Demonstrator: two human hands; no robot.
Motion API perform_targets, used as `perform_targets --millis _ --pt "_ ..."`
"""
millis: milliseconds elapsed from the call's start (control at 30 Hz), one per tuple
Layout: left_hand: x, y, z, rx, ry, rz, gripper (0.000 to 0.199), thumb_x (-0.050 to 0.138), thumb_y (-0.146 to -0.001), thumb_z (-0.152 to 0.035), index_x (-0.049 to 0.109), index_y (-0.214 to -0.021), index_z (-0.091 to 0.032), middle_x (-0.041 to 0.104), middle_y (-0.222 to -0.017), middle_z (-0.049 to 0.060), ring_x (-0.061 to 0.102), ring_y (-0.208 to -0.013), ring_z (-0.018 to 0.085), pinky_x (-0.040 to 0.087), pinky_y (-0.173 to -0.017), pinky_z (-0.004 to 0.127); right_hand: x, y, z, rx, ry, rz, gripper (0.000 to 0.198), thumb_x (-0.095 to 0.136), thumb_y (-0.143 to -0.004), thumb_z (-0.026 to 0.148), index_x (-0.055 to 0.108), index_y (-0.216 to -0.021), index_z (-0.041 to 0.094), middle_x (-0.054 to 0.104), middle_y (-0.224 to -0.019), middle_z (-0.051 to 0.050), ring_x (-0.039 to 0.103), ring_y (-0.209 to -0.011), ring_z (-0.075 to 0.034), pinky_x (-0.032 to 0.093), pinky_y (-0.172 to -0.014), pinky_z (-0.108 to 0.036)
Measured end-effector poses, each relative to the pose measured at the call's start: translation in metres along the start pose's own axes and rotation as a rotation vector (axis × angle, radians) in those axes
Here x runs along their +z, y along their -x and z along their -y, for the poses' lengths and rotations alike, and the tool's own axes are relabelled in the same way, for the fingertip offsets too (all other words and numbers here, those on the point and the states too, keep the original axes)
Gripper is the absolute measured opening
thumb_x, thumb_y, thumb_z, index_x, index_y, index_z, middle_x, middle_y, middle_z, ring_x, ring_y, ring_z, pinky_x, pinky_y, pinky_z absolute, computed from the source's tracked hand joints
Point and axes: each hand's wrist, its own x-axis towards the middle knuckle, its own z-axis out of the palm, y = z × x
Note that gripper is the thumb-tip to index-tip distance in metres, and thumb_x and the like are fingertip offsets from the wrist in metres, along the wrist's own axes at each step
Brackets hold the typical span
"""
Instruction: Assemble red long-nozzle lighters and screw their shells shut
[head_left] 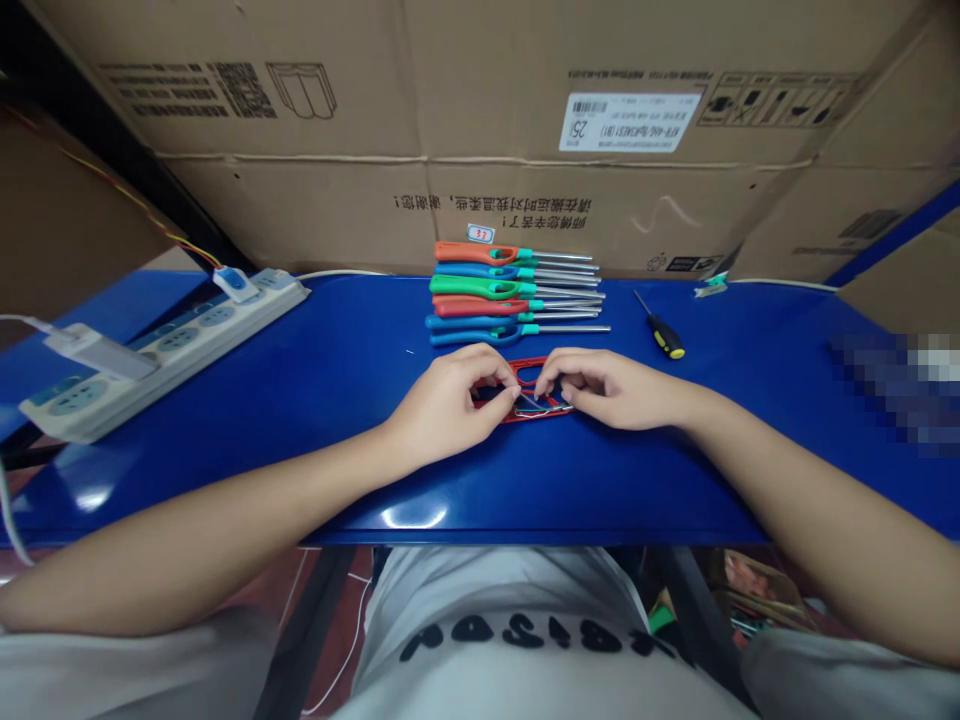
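Observation:
Two red lighter casing halves point(534, 361) lie on the blue table, partly hidden by my fingers. Thin wires and a pale tube point(531, 401) show in the nearer half. My left hand point(461, 402) is closed over the left end of the casing, thumb and forefinger pinched on the pale thin tube. From the right, my right hand point(616, 388) reaches in with bent fingers at the other end of the wires. Its fingertips are close together, and what they hold is too small to make out. Several long-necked gas lighters point(480, 287) in orange, blue, green and red lie stacked just beyond my hands.
A black and yellow screwdriver point(664, 337) lies to the right. On the left runs a white power strip point(180, 345) with plugs in it. Cardboard point(330, 200) stands along the back edge, with a small numbered label point(481, 234) behind the lighters. A blurred dark patch sits far right.

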Motion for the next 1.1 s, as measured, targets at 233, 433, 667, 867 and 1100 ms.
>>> perform_targets --millis 233,433,667,867,1100 --pt "-0.005 0.000 -0.001 0.038 -0.093 0.111 0.008 0.069 -0.083 -0.020 0.073 -0.090 -0.019 0.070 -0.098 0.005 0.065 -0.094 0.021 0.053 -0.087 0.035 -0.003 0.003 0.010 -0.017 0.126 0.057 0.023 0.057 -0.077 0.006 0.066 -0.096 0.016 0.054 -0.094 -0.002 0.046 -0.059 -0.006 0.042 -0.057 -0.022" --pt "-0.003 0.001 -0.001 0.055 -0.133 0.204 0.010 0.070 -0.086 -0.026 0.074 -0.092 -0.020 0.068 -0.101 0.006 0.065 -0.097 0.022 0.052 -0.089 0.036 -0.003 0.004 0.014 -0.032 0.141 0.083 0.019 0.059 -0.079 0.009 0.064 -0.096 0.016 0.053 -0.092 -0.002 0.046 -0.060 -0.007 0.043 -0.059 -0.022" --pt "-0.003 0.000 0.002 0.054 -0.058 0.247 0.009 0.066 -0.091 -0.021 0.074 -0.089 -0.018 0.068 -0.099 0.006 0.066 -0.089 0.018 0.053 -0.083 0.030 -0.002 0.004 0.012 -0.026 0.174 0.090 0.012 0.062 -0.083 0.015 0.061 -0.095 0.016 0.053 -0.091 -0.002 0.046 -0.066 -0.009 0.041 -0.061 -0.023" --pt "-0.004 0.000 0.001 0.066 -0.050 0.252 0.011 0.064 -0.092 -0.020 0.075 -0.090 -0.017 0.069 -0.098 0.007 0.067 -0.088 0.017 0.053 -0.080 0.029 -0.003 0.003 0.010 0.004 0.150 0.086 0.010 0.062 -0.089 0.024 0.062 -0.095 0.016 0.054 -0.087 -0.001 0.046 -0.065 -0.010 0.039 -0.061 -0.023" --pt "-0.006 -0.001 0.000 0.066 -0.081 0.278 0.013 0.062 -0.093 -0.019 0.074 -0.092 -0.018 0.069 -0.101 0.007 0.067 -0.091 0.019 0.053 -0.084 0.031 -0.004 0.003 0.007 0.019 0.121 0.079 0.010 0.061 -0.090 0.025 0.065 -0.094 0.016 0.060 -0.093 -0.004 0.050 -0.068 -0.011 0.041 -0.062 -0.024"
